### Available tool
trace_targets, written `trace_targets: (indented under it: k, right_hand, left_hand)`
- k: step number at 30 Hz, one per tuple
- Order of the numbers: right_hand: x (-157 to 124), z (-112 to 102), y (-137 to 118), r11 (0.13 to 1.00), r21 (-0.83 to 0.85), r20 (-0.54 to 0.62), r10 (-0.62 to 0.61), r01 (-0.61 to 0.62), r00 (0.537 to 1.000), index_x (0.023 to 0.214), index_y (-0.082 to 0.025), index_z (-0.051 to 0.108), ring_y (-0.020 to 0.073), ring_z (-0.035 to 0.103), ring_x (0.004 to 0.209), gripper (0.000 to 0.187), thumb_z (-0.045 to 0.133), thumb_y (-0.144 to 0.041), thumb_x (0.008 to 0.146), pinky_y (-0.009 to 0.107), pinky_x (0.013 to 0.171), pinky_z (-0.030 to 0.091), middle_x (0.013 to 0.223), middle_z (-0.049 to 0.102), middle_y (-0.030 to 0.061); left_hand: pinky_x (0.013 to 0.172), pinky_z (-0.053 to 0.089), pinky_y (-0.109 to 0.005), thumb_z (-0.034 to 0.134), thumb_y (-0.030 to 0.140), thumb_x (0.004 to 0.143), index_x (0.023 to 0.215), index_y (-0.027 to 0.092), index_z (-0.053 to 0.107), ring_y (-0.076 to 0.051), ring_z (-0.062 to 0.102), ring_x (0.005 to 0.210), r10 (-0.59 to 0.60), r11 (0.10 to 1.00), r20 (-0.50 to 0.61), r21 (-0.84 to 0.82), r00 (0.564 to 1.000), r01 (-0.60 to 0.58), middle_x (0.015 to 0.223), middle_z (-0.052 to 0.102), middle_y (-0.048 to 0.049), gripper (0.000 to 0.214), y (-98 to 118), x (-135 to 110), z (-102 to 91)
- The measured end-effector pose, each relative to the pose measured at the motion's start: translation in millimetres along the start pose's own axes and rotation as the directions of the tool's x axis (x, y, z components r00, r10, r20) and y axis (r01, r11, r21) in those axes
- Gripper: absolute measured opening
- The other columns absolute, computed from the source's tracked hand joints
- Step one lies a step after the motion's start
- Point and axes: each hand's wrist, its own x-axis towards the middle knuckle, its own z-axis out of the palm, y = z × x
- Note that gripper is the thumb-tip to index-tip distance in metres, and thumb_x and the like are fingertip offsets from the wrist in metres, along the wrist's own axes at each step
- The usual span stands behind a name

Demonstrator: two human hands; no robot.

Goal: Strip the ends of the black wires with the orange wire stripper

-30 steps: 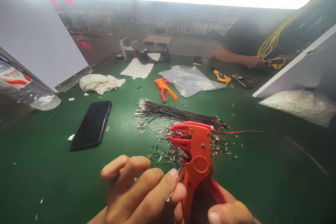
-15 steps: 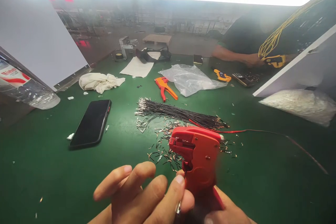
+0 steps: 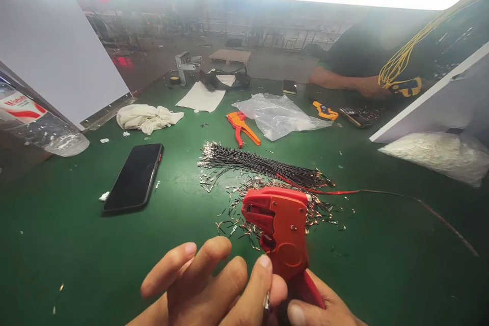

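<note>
— Red plastic wire stripper with a blocky head (image 3: pixel 280 226) stands upright near the bottom of the view, above the green felt-like tabletop (image 3: pixel 57 244). Who holds it?

— The right hand (image 3: pixel 324 310) does; its fingers are closed around the handles, the thumb pressed on the near side. Most of that hand is cut off by the lower edge.

— And the left hand (image 3: pixel 206 290)?

— It sits just beside the stripper, on its left. Forefinger and thumb are pinched together on a small metal-tipped wire end (image 3: pixel 266 301) right at the tool's lower part; the other fingers spread loosely apart, pointing away.

— What lies behind the tool?

— A bundle of thin black wires with bare metal tips (image 3: pixel 260 165) lies across the table, with a scatter of cut copper-coloured wire scraps (image 3: pixel 237 214) in front of it. One long red wire (image 3: pixel 382 193) runs off to the right from the bundle.

— Anything else on the table?

— A black smartphone lying face up (image 3: pixel 133 178) to the left, a crumpled white cloth (image 3: pixel 147 117) farther back, a second orange wire stripper (image 3: pixel 241 127) lying flat, and a crumpled clear plastic bag (image 3: pixel 277 117) beside it. A clear plastic bottle with a red label (image 3: pixel 34 125) lies at the left edge.

— Is someone else there?

— Yes, a person in a dark shirt (image 3: pixel 367 51) across the table, holding a yellow tool (image 3: pixel 407 86) near yellow wires
</note>
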Motion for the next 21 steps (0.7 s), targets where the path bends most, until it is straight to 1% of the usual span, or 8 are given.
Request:
trace_targets:
  k: [2, 5, 10, 14, 16, 19, 20, 21]
  right_hand:
    - [-1.2, -2.1, 1.8, 1.000, -0.003, 0.013, -0.011, 0.011, 1.000, 0.093, -0.016, 0.060, 0.0138, 0.037, 0.063, 0.035, 0.059, -0.051, 0.087, 0.029, 0.059, 0.029, 0.074, 0.048, 0.0021]
    - [-4.0, -2.7, -1.4, 0.999, -0.002, -0.016, 0.034, -0.034, 0.999, 0.092, -0.016, 0.058, 0.0153, 0.041, 0.066, 0.039, 0.058, -0.055, 0.087, 0.029, 0.062, 0.034, 0.075, 0.050, 0.0039]
    - [-5.3, 5.0, -21.1, 0.986, -0.030, -0.081, 0.160, -0.163, 0.984, 0.090, -0.017, 0.059, 0.0137, 0.045, 0.061, 0.044, 0.062, -0.061, 0.083, 0.030, 0.062, 0.036, 0.072, 0.052, 0.0023]
    - [-6.1, 6.9, -23.5, 0.988, -0.007, -0.137, 0.152, -0.154, 0.979, 0.095, -0.019, 0.060, 0.0161, 0.051, 0.064, 0.046, 0.065, -0.062, 0.082, 0.033, 0.066, 0.040, 0.071, 0.055, 0.0022]
    - [-8.2, 5.3, -18.6, 0.993, -0.016, -0.146, 0.117, -0.121, 0.982, 0.092, -0.019, 0.061, 0.0162, 0.051, 0.061, 0.047, 0.064, -0.065, 0.081, 0.034, 0.065, 0.041, 0.069, 0.056, 0.0024]
    - [-12.0, 3.2, -12.0, 0.995, -0.012, -0.176, 0.093, -0.096, 0.980, 0.086, -0.020, 0.063, 0.0156, 0.048, 0.058, 0.046, 0.064, -0.066, 0.079, 0.034, 0.063, 0.042, 0.071, 0.056, 0.0038]
    - [-12.8, 2.9, -10.8, 0.994, -0.011, -0.203, 0.103, -0.107, 0.974, 0.088, -0.020, 0.063, 0.0157, 0.048, 0.059, 0.045, 0.065, -0.064, 0.080, 0.034, 0.064, 0.043, 0.073, 0.057, 0.0041]
    - [-13.0, 2.8, -10.0, 0.993, -0.011, -0.218, 0.115, -0.120, 0.969, 0.090, -0.020, 0.064, 0.0160, 0.049, 0.061, 0.044, 0.065, -0.063, 0.081, 0.034, 0.066, 0.043, 0.074, 0.057, 0.0041]
  left_hand:
    - [0.096, 0.040, -0.044, 0.067, 0.035, 0.084, 0.096, 0.041, 0.075, -0.020, 0.066, 0.056, 0.214, 0.977, -0.024, 0.022, 0.976, -0.214, 0.043, 0.061, 0.0105, 0.016, -13.9, 0.1, 1.5]
    - [0.092, 0.042, -0.043, 0.069, 0.034, 0.083, 0.101, 0.040, 0.075, -0.019, 0.067, 0.055, 0.294, 0.955, 0.024, 0.031, 0.955, -0.295, 0.047, 0.064, 0.0104, 0.020, -27.4, 2.5, 0.8]
    - [0.093, 0.040, -0.042, 0.069, 0.034, 0.083, 0.102, 0.038, 0.075, -0.019, 0.070, 0.061, 0.381, 0.910, 0.030, 0.165, 0.924, -0.380, 0.049, 0.066, 0.0100, 0.021, -25.4, 0.7, 1.5]
    - [0.097, 0.037, -0.043, 0.065, 0.039, 0.084, 0.095, 0.039, 0.075, -0.021, 0.069, 0.058, 0.347, 0.920, -0.077, 0.224, 0.935, -0.323, 0.045, 0.064, 0.0099, 0.015, -26.0, -8.4, 7.4]
    - [0.096, 0.038, -0.043, 0.063, 0.039, 0.085, 0.093, 0.038, 0.075, -0.021, 0.069, 0.058, 0.314, 0.933, -0.067, 0.204, 0.947, -0.295, 0.044, 0.063, 0.0092, 0.015, -27.9, -10.8, 9.0]
    - [0.100, 0.034, -0.042, 0.056, 0.038, 0.089, 0.089, 0.038, 0.074, -0.020, 0.068, 0.056, 0.368, 0.907, -0.033, 0.233, 0.929, -0.351, 0.041, 0.060, 0.0101, 0.018, -26.2, -6.9, 10.6]
    - [0.101, 0.032, -0.043, 0.054, 0.034, 0.090, 0.084, 0.037, 0.072, -0.020, 0.066, 0.054, 0.332, 0.922, -0.105, 0.246, 0.937, -0.299, 0.038, 0.057, 0.0105, 0.020, -24.0, -4.0, 11.2]
    - [0.103, 0.031, -0.043, 0.052, 0.031, 0.090, 0.082, 0.036, 0.071, -0.020, 0.066, 0.054, 0.294, 0.933, -0.110, 0.249, 0.950, -0.260, 0.038, 0.057, 0.0104, 0.021, -21.2, -0.7, 11.7]
